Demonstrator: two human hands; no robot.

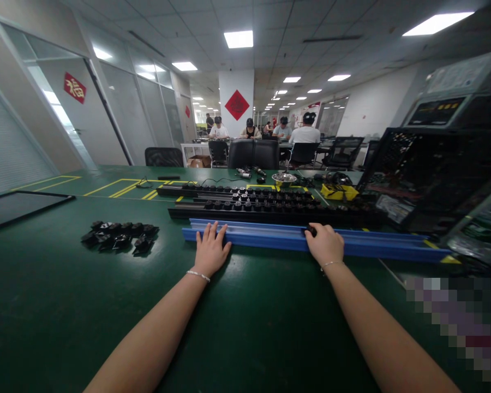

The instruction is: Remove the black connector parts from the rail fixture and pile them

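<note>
A long blue rail lies across the green table in front of me. My left hand rests flat on the table with its fingers stretched out, the tips touching the rail's near edge. My right hand lies on the rail further right, its fingers curled over a small black part. Behind the blue rail runs a black rail set with several black round parts.
A pile of loose black parts lies to the left. More black rails, a metal bowl and a yellow item are further back. Black machine housings stand at right. Several people sit at a far table.
</note>
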